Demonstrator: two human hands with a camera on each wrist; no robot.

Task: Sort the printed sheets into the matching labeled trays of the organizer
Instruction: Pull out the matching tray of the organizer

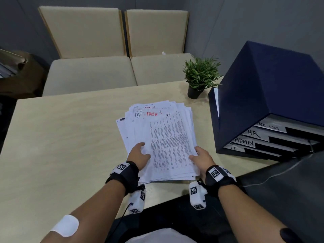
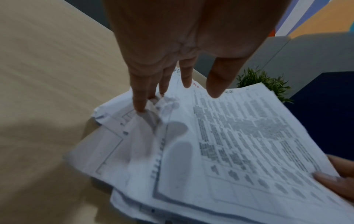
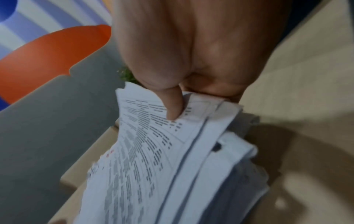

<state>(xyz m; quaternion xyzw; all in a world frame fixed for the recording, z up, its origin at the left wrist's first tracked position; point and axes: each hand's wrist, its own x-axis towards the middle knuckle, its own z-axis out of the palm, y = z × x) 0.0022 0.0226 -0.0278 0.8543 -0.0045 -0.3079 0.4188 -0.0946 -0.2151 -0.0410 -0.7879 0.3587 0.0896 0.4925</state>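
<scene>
R hand (image 1: pixel 201 157) thumb pinching top sheet (image 1: pixel 168 144); L hand (image 1: pixel 139 153) flat on stack (image 1: pixel 129 130).

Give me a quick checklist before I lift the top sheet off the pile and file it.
1. Top sheet label readable: ok, "HR" is handwritten at its top.
2. Matching tray in the organizer: ok, an HR tray sits between TASK LIST and ADMIN.
3. Right hand grip: ok, thumb on top pinches the pile's edge.
4. Only one sheet pinched: cannot tell, several edges lie under the thumb.
5. Left hand steadying the pile: ok, fingers rest flat on it.
6. Plant out of the way: ok, it stands behind the pile.
</scene>
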